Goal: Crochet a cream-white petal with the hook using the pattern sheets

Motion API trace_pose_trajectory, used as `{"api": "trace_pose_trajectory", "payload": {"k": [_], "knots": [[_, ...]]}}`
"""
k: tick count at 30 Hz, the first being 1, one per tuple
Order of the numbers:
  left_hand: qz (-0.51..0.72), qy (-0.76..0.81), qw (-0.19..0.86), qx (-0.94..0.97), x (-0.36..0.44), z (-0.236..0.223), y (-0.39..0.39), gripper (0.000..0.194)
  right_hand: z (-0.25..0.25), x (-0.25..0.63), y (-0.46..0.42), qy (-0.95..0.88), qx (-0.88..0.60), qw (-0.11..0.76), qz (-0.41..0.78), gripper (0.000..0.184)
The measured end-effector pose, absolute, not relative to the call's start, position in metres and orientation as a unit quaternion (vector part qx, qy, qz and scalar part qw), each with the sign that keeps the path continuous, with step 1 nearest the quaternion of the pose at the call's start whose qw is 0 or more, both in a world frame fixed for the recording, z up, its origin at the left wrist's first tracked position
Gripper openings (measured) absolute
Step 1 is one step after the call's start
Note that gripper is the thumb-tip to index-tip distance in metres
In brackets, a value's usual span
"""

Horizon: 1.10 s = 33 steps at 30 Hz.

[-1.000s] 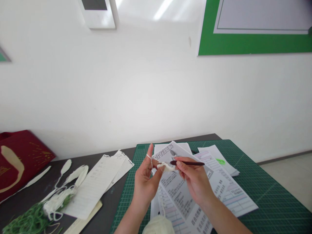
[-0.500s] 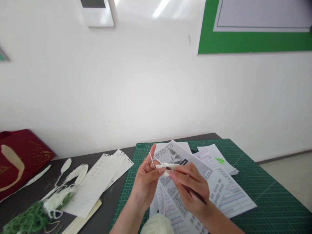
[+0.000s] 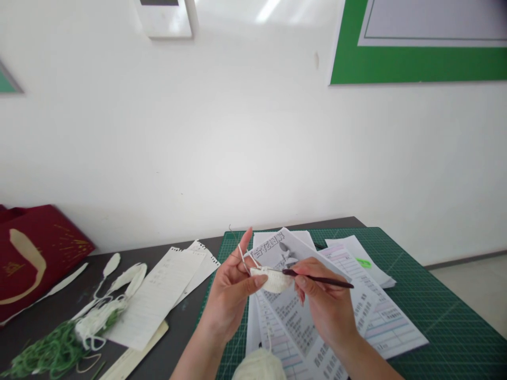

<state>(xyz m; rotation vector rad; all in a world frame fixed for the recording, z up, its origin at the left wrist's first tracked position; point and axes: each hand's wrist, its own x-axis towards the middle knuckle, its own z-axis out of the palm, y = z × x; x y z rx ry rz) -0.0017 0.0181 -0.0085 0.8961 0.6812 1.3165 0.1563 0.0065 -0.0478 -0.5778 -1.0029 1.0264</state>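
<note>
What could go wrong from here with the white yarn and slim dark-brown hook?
The yarn strand, looped over a finger of the left hand, might slip off. The hook, in the right hand, could pull out of the white crocheted piece. The round white yarn ball, held by neither hand, may roll.

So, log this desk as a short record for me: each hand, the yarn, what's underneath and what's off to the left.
left hand: left hand pinching white crochet piece, strand over raised index finger
right hand: right hand holding dark-handled crochet hook at the piece's top edge
yarn: white ball, partly out of view
underneath: printed sheets on green cutting mat
left side: perforated-edge pages, green yarn, dark red bag
</note>
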Motion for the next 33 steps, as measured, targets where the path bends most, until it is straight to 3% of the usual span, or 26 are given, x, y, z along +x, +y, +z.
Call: {"api": "trace_pose_trajectory", "payload": {"k": [20, 29, 33], "knots": [[0.553, 0.275, 0.649, 0.445, -0.005, -0.007, 0.019, 0.064, -0.043, 0.164, 0.003, -0.461, -0.262, 0.700, 0.478, 0.009], [0.603, 0.319, 0.585, 0.439, 0.005, -0.006, 0.011, 0.078, -0.043, 0.154, 0.001, -0.371, -0.308, 0.698, 0.529, 0.013], [0.618, 0.326, 0.548, 0.460, 0.009, -0.013, 0.011, 0.085, -0.044, 0.152, 0.001, -0.366, -0.341, 0.708, 0.497, 0.014]]}}
